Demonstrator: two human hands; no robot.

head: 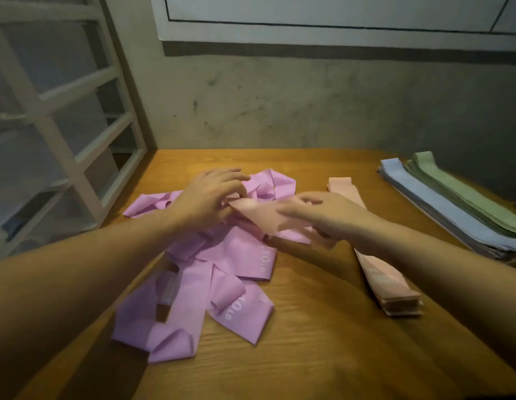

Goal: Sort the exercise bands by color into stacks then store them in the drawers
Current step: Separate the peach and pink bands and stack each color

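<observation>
Nearest on the table (308, 356) lies a loose heap of purple bands (193, 307), curled and overlapping. Above it both hands work one peach band (259, 216): the left hand (205, 200) pinches its far end with curled fingers, while the right hand (317, 217) holds the near end, fingers wrapped round it. Just right of them sits the neat peach stack (386, 287), partly under the right forearm. Farther right lie the blue stack (441, 203) and green stack (464, 189); the drawers (63, 145) stand far left. The risk: a purple band could cling and drag along, or the forearm could knock the peach stack askew.
</observation>
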